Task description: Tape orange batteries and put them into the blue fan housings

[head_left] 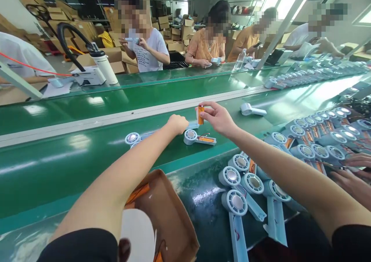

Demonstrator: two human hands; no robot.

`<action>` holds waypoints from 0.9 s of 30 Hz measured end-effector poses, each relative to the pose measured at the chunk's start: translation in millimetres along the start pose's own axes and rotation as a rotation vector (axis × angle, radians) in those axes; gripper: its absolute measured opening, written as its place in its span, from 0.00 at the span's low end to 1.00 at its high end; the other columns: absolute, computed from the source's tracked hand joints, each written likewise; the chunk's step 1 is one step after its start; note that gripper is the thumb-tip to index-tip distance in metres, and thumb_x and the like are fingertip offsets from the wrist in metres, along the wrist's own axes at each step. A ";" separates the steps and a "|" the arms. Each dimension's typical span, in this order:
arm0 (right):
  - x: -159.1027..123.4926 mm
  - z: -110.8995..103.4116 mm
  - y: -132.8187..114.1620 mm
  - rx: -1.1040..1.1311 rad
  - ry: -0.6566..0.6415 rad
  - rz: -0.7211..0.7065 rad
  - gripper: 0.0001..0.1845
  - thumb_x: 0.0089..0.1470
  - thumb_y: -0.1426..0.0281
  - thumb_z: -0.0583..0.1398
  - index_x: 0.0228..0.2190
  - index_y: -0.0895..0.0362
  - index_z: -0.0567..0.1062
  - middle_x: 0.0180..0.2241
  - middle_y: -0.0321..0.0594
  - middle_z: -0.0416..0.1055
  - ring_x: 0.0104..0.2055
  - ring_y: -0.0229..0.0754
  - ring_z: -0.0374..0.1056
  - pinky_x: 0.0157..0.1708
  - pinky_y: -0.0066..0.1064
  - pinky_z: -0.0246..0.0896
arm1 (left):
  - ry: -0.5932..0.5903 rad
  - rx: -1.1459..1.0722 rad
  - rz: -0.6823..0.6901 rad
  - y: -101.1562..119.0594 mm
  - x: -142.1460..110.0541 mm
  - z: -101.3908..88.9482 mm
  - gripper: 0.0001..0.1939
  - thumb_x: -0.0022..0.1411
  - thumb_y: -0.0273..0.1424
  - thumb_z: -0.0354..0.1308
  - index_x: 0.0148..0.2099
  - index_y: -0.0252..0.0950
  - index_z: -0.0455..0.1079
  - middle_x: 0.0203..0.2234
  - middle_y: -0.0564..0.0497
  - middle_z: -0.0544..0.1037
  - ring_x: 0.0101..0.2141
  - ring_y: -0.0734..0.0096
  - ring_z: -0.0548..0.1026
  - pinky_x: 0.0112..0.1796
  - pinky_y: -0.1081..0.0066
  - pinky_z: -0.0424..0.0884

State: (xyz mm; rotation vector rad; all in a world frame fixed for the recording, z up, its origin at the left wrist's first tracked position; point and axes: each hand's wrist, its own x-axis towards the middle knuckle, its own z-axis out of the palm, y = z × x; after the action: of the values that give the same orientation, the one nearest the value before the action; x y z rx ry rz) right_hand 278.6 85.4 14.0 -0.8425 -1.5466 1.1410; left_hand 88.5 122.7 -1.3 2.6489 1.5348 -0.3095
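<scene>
My right hand [218, 118] pinches an orange cylindrical battery [201, 115] upright above the belt, with a pale strip at its left side. My left hand [177, 125] is closed beside a light blue plastic handle [193, 125]; its fingertips are hidden, so what it grips cannot be told. Just below the hands lies a light blue handheld fan housing [190, 136] with an orange battery in its open handle. Another round fan head [132, 138] rests to the left, partly behind my left forearm.
A cardboard box [174, 208] with orange batteries and a white disc stands below my forearms. Several open fan housings [237, 203] crowd the right side. One fan piece [252, 109] lies farther along the green belt [95, 157]. Co-workers [149, 45] sit opposite; another person's hands [352, 173] are at right.
</scene>
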 end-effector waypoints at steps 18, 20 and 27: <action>42.6 -19.4 48.2 -1.124 -0.559 -0.003 0.16 0.64 0.73 0.61 0.51 0.51 0.81 0.43 0.36 0.85 0.40 0.44 0.79 0.39 0.31 0.65 | -0.001 -0.161 -0.207 -9.8 34.2 -0.2 0.17 0.70 0.30 0.51 0.56 0.38 0.76 0.49 0.41 0.83 0.50 0.54 0.81 0.46 0.66 0.72; 40.1 -14.7 45.9 -1.244 -0.560 0.046 0.17 0.66 0.71 0.60 0.54 0.51 0.79 0.45 0.39 0.84 0.43 0.47 0.79 0.39 0.32 0.64 | 0.012 -0.181 -0.226 -7.3 38.4 1.4 0.17 0.70 0.30 0.51 0.55 0.38 0.76 0.49 0.40 0.83 0.50 0.54 0.81 0.46 0.66 0.72; 46.2 -4.3 40.0 -1.402 -0.720 0.099 0.22 0.73 0.66 0.53 0.61 0.46 0.78 0.47 0.46 0.83 0.49 0.53 0.79 0.42 0.36 0.65 | 0.052 -0.262 -0.267 -7.3 50.0 2.8 0.12 0.67 0.32 0.56 0.49 0.41 0.78 0.44 0.44 0.84 0.46 0.57 0.80 0.44 0.68 0.72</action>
State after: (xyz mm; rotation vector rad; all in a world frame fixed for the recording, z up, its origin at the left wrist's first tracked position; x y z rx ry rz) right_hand 269.7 141.3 -9.5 -1.4581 -2.9911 0.2150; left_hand 105.9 168.5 -13.9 2.2741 1.8081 -0.0464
